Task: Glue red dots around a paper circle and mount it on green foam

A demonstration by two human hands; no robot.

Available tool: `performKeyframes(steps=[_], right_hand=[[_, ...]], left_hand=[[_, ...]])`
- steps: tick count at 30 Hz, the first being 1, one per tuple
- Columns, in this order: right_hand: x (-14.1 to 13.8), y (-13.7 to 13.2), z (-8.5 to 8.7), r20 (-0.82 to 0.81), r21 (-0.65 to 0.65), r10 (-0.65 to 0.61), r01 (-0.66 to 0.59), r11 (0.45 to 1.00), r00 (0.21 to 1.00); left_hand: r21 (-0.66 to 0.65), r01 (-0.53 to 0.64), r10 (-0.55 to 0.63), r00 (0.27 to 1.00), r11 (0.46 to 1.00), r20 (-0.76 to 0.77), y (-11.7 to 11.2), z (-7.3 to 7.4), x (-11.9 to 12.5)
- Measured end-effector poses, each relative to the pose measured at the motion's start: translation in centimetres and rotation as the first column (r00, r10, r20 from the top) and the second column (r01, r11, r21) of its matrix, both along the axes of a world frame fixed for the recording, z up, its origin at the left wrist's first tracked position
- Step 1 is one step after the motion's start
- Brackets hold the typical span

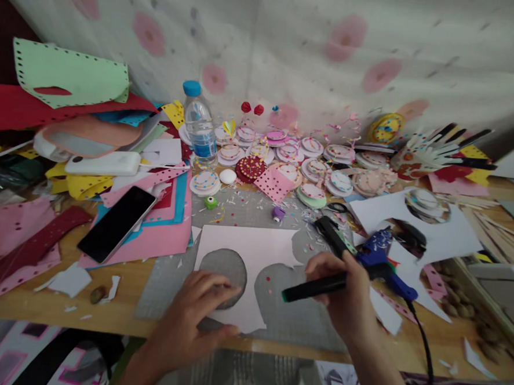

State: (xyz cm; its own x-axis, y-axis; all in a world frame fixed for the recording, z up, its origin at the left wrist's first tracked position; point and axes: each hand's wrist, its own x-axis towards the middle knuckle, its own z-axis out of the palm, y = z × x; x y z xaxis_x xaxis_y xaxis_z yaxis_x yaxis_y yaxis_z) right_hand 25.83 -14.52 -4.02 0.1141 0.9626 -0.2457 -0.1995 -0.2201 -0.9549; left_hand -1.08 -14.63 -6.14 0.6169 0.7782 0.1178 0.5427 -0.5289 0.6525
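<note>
My left hand (202, 305) is over the lower left of a white paper sheet (228, 237), its fingers stretched out and loosely spread near a round hole in the sheet. Another rounded piece is cut out of the sheet's right side. The sheet lies on a grey cutting mat (164, 291), which shows through both gaps. My right hand (346, 297) is closed around a black marker-like tool (316, 285) with a green end pointing left, held above the mat. I cannot make out its exact kind. Right beside that hand is a blue glue gun (377, 252).
Behind the mat stand several small layered paper cakes (289, 151) and a water bottle (201, 125). A phone (116, 223) lies on coloured paper at left. A black stapler-like tool (330, 235) is at right, before a cup of tools (411, 161). Scraps litter the table.
</note>
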Motion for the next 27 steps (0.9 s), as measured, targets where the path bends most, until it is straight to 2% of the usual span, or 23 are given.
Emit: performKeyframes(steps=[3,6,9,12,14,18,20,23,25,27], right_hand=[[-2.2,-0.1,-0.4,-0.162,-0.012,0.083,-0.086,0.996,0.983],[-3.8,-0.5,-0.3,-0.169,0.046,0.178,-0.172,0.984,0.969],[-4.3,-0.9,0.2,-0.064,0.075,0.282,-0.278,0.958,0.957],[-3.9,-1.5,1.2,0.023,0.055,0.347,-0.347,0.936,0.938],[-3.3,-2.0,2.4,0.099,0.055,0.369,-0.375,0.925,0.924],[-1.7,-2.6,5.4,0.389,0.148,0.333,-0.415,0.898,0.859],[-0.9,-2.8,6.2,0.446,0.234,0.299,-0.433,0.871,0.843],[0.4,-3.6,5.7,0.482,0.347,0.252,-0.447,0.824,0.839],[1.5,-4.4,4.7,0.556,0.328,0.192,-0.425,0.844,0.809],[3.0,-5.0,3.8,0.592,0.294,0.168,-0.405,0.866,0.788]], left_hand=[[-0.041,-0.036,0.041,0.989,0.999,0.144,0.4,1.4,1.7],[0.011,0.016,-0.018,0.982,1.0,0.186,1.2,2.9,3.6],[0.165,0.094,-0.102,0.994,0.982,0.038,2.1,3.6,4.9],[0.287,0.235,-0.197,0.968,0.929,-0.155,2.7,4.2,5.0],[0.338,0.312,-0.248,0.944,0.888,-0.219,2.7,5.1,4.8],[0.377,0.399,-0.321,0.912,0.836,-0.254,2.5,8.6,4.7],[0.364,0.439,-0.366,0.895,0.821,-0.255,2.6,10.6,5.0],[0.336,0.479,-0.414,0.876,0.811,-0.249,2.9,12.7,5.9],[0.32,0.483,-0.427,0.874,0.815,-0.233,2.9,13.3,6.6],[0.321,0.456,-0.422,0.89,0.83,-0.173,2.8,13.3,7.1]])
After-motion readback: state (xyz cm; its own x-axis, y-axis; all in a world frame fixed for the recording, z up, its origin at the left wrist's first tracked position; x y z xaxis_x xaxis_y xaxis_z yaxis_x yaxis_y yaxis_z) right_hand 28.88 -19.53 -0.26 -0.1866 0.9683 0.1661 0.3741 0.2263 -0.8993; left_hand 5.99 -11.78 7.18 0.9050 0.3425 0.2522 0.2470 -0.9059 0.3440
